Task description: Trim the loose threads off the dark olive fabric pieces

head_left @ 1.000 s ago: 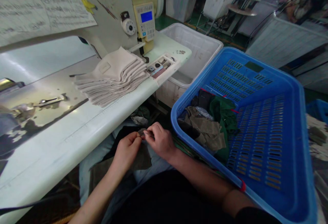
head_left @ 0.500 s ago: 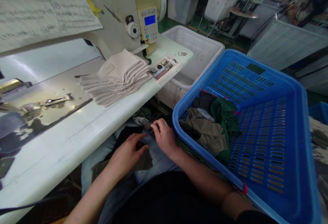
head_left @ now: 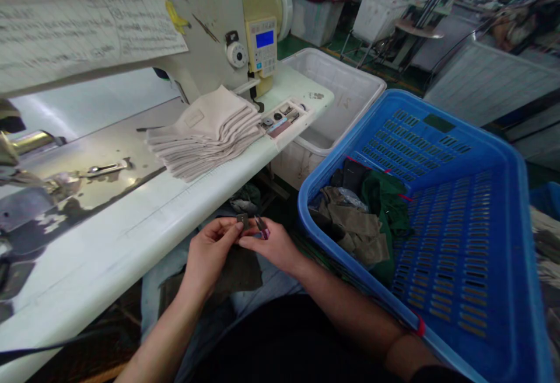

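Above my lap, my left hand (head_left: 212,249) pinches a small olive-brown fabric piece (head_left: 242,219) between thumb and fingers. Close beside it, my right hand (head_left: 275,246) is closed on a pair of thread snips (head_left: 262,228), whose blades point up near the fabric piece. The fingertips of both hands almost meet around the piece. A larger dark olive fabric piece (head_left: 240,275) lies across my lap under the hands. Part of the right hand's fingers is hidden behind the left fingers.
A sewing machine (head_left: 210,27) stands on the white table (head_left: 144,219), with a stack of beige fabric pieces (head_left: 205,126) on it. To my right is a blue plastic basket (head_left: 441,243) holding green and brown cloth (head_left: 356,225). Behind the table's end stands a white bin (head_left: 350,79).
The left hand has closed on the small fabric piece and raised it. My right hand has turned, so the snips now show, blades upward. The view has shifted slightly.
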{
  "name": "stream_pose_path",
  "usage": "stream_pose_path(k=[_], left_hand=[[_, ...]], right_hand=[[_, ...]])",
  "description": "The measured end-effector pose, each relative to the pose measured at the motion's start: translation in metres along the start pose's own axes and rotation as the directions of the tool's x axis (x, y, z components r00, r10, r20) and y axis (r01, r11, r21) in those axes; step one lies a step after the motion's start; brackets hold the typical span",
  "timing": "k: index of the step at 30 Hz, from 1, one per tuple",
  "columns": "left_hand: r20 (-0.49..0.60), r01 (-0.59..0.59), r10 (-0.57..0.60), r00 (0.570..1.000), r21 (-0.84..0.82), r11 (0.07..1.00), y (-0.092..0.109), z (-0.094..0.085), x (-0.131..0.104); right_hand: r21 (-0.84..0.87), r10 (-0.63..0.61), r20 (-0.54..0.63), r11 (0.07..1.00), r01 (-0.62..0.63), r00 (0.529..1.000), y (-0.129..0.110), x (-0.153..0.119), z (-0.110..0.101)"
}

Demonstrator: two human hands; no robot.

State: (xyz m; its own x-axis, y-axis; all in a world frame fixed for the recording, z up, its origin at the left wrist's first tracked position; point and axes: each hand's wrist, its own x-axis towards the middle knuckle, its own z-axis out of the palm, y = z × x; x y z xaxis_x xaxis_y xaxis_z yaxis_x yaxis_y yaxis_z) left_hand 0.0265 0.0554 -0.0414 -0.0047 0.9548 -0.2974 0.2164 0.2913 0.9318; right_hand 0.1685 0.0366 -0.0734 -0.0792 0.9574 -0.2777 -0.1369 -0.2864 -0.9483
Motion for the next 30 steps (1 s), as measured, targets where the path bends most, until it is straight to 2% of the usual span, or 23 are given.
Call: stream_pose_path(k=[2, 4, 7, 9, 12, 14, 20, 26, 28, 30], left_hand=[[-0.027, -0.019, 0.019, 0.999, 0.014, 1.0, -0.002, -0.001, -0.001], [-0.037, -0.061, 0.064, 0.997, 0.077, 0.995, -0.004, -0.003, -0.001], [-0.034, -0.147, 0.159, 0.987, 0.239, 0.96, -0.007, -0.004, -0.001], [-0.028, -0.222, 0.253, 0.967, 0.395, 0.892, -0.01, -0.002, -0.001], [-0.001, -0.291, 0.334, 0.942, 0.492, 0.821, -0.011, 0.005, 0.001], [0.001, -0.3, 0.341, 0.94, 0.477, 0.826, -0.01, 0.011, 0.004], [-0.049, -0.26, 0.305, 0.951, 0.408, 0.875, -0.006, 0.015, 0.013], [-0.072, -0.106, 0.122, 0.99, 0.202, 0.974, -0.018, 0.013, 0.027], [-0.082, -0.066, 0.077, 0.994, 0.129, 0.989, -0.023, 0.015, 0.029], [-0.103, -0.042, 0.049, 0.993, 0.072, 0.997, -0.026, 0.016, 0.027]], right_hand=[[0.043, 0.067, 0.013, 0.997, -0.067, 0.998, 0.003, -0.001, 0.001], [0.061, 0.097, -0.032, 0.994, -0.095, 0.995, 0.004, -0.003, 0.001], [0.095, 0.148, 0.001, 0.984, -0.148, 0.989, 0.0, -0.007, -0.001], [0.072, 0.119, 0.008, 0.99, -0.12, 0.993, -0.003, -0.009, -0.002], [-0.03, -0.038, -0.077, 0.999, 0.036, 0.996, -0.006, -0.012, -0.003], [-0.075, -0.097, -0.119, 0.993, 0.088, 0.988, -0.008, -0.014, -0.003], [-0.094, -0.108, -0.108, 0.991, 0.098, 0.988, -0.015, -0.022, -0.007], [-0.264, -0.244, -0.09, 0.941, 0.213, 0.966, -0.009, -0.025, -0.011], [-0.34, -0.243, -0.055, 0.916, 0.211, 0.968, -0.005, -0.025, -0.016], [-0.464, -0.169, -0.031, 0.875, 0.135, 0.985, 0.0, -0.025, -0.023]])
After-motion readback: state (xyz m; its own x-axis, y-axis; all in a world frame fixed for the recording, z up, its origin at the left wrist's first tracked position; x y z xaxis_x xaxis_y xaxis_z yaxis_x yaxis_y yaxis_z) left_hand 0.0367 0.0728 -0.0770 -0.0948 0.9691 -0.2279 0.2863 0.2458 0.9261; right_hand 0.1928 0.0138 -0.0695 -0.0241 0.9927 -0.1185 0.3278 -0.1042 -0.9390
